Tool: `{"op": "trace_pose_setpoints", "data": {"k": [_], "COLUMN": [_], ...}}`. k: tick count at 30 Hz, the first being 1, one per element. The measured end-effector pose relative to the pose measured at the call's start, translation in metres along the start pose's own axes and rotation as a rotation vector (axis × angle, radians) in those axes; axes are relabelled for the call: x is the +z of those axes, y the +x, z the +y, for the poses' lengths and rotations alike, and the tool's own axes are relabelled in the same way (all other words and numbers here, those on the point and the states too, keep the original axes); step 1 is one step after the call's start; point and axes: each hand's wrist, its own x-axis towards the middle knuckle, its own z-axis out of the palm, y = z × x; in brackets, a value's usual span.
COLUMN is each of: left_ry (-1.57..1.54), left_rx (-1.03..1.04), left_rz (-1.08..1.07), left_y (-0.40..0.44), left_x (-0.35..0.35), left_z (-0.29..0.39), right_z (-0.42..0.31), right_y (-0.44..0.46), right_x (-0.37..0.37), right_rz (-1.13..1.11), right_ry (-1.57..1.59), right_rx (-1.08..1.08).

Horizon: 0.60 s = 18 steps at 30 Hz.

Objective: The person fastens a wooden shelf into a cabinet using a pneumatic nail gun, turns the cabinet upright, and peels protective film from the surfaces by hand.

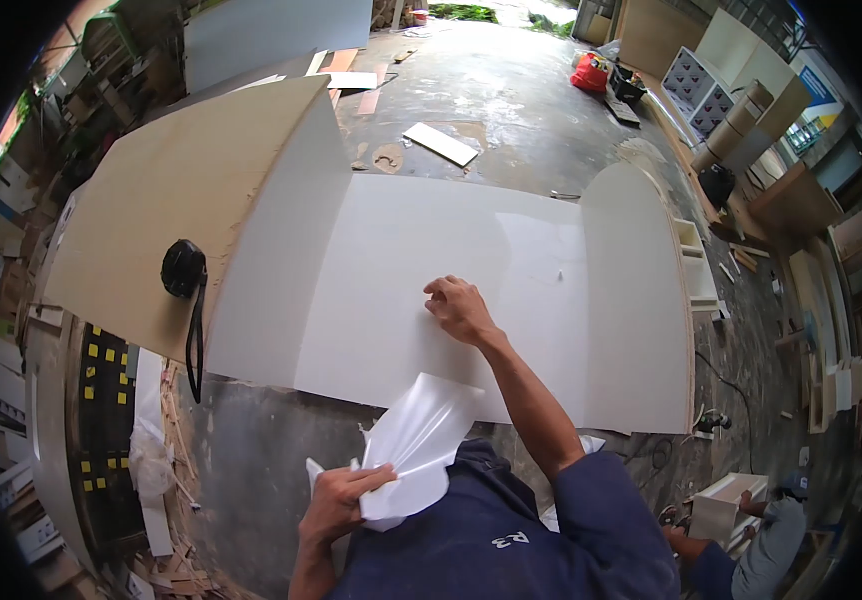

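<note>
My left hand [343, 500] is closed on a crumpled white sheet [413, 445] in front of my body. My right hand [458, 308] is over the middle of a large white panel [391, 250], its fingers curled; whether they hold anything is too small to tell. A wooden-edged side panel [291, 180] stands upright at the left of the white panel, and another with a rounded top [636, 300] stands at the right. A small white bit [560, 275] lies on the panel to the right of my right hand.
A black tape measure [184, 268] with a strap rests on the plywood face [151, 190] at left. A white board [440, 144] lies on the floor beyond. Another person [766, 545] is at the lower right, near a small box [723, 510]. A cable runs along the right.
</note>
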Motion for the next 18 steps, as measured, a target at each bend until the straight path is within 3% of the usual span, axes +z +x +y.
{"op": "trace_pose_setpoints", "data": {"k": [2, 7, 10, 13, 14, 15, 17, 18], "left_ry": [-0.058, -0.203, -0.273, -0.381, -0.382, -0.381, -0.363, -0.189], "left_rx": [-0.048, -0.254, -0.462, -0.647, -0.607, -0.608, -0.809, -0.743], "left_rz": [0.044, 0.152, 0.760, 1.102, 1.211, 1.215, 1.039, 1.038], "left_y": [-0.018, -0.076, -0.177, -0.188, -0.184, -0.181, -0.177, -0.170], "left_x": [-0.012, -0.033, 0.003, -0.031, -0.032, -0.035, -0.038, -0.029], "left_z": [0.004, 0.007, -0.046, -0.035, -0.033, -0.031, -0.028, -0.036], "right_z": [0.000, -0.002, -0.003, 0.003, 0.005, 0.005, 0.006, 0.005], "right_y": [0.014, 0.023, 0.023, 0.022, 0.023, 0.024, 0.022, 0.022], "right_x": [0.016, 0.031, 0.032, 0.036, 0.038, 0.038, 0.039, 0.039], "right_rz": [-0.001, 0.016, 0.027, 0.045, 0.055, 0.053, 0.081, 0.080], "right_ry": [-0.285, -0.411, -0.425, -0.430, -0.430, -0.429, -0.438, -0.437], "right_rx": [-0.047, -0.081, -0.082, -0.109, -0.126, -0.129, -0.146, -0.144]}}
